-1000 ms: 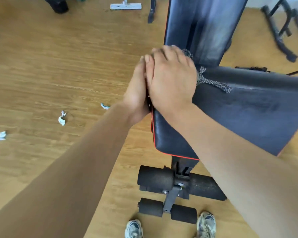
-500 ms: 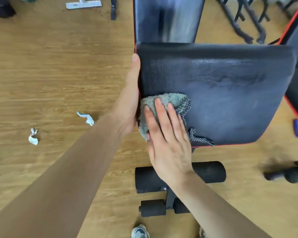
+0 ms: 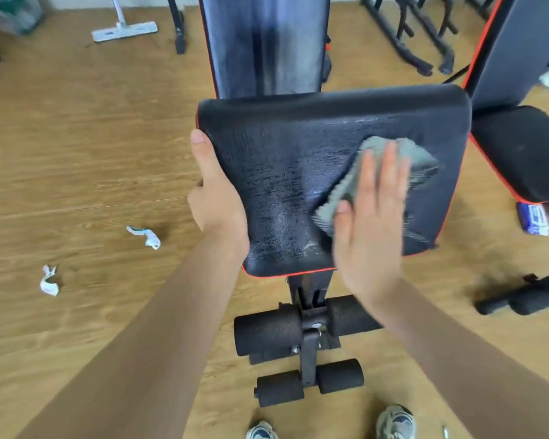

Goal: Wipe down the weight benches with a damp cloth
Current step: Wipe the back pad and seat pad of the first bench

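grey cloth (image 3: 393, 160) flat on black bench seat (image 3: 286, 172), wet-streaked

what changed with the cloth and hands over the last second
The right hand swept the grey fluffy cloth from the black padded seat's left edge across to its right side, leaving wet streaks. The left hand still grips the seat's left edge.

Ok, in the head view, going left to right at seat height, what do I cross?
Paper scrap → second paper scrap → left hand → cloth under right hand → blue-and-white packet.

R hand (image 3: 370, 223) on cloth (image 3: 390, 160), bench seat (image 3: 286, 172)
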